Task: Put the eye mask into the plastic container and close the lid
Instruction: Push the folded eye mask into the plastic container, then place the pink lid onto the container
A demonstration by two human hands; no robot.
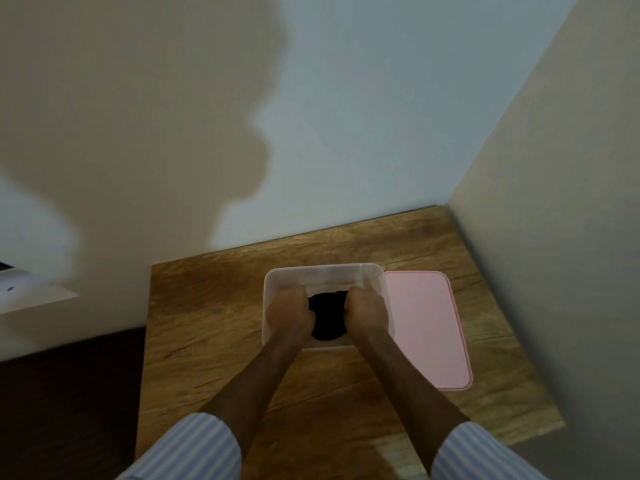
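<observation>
Hands work together inside the clear plastic container, which sits on the wooden table. The left hand and the right hand are both curled into fists, each clamped on one side of the black eye mask. That mask lies bunched between the two hands, down within the container walls. Just to the outer side of the right hand, the pink lid lies flat on the table, touching or almost touching the container's edge. Striped sleeves are pushed up both forearms, near the camera.
</observation>
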